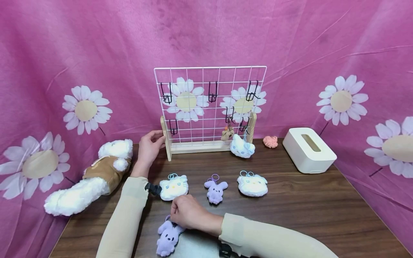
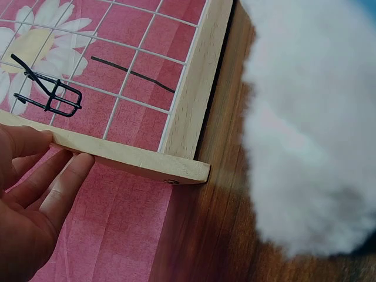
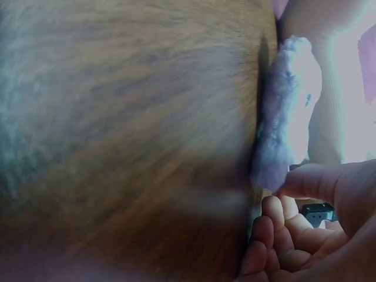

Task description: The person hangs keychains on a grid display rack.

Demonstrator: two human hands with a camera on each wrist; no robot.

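Pink daisy-print cloth (image 1: 129, 43) all round, dark wood table (image 1: 322, 204) below, wire rack (image 1: 200, 147) w/ black hooks (image 1: 212, 96) twd the back.

Step in hand, prob.: picking up the near purple bunny (image 1: 167, 238) w/ one hand while steadying the rack w/ the other. R hand (image 1: 191, 213): nearly closed, thumb & fingertip pinching the bunny at its ear end, other fingers curled in. Ear itself or base of the purple ring (image 1: 166, 217)? Can't tell; too blurry in R wrist view. Lifted or resting on table: can't tell either. L hand (image 1: 150, 147): fingers fairly straight, tips against the L wooden post (image 1: 167, 147), nothing picked up.

To do it well: shift the pinch to the ring in case of only fur caught, so as to leave the loop accessible. Keep pinch light b/c of soft plush, prob. easy to squash. Lift clear of the white kitty plush (image 1: 174, 187) just ahead; avoid sweeping it w/ the knuckles. L fingertips: gentle, steady pressure only. Risk w/ too hard a push: skidding the rack, jolting the hung kitty plush (image 1: 242, 146) & brown charm (image 1: 227, 133).

Pos.: bunny just L of R hand & on the near side, ears twd the fingers. Second bunny (image 1: 215, 192) ahead & R of same hand, near but apart.
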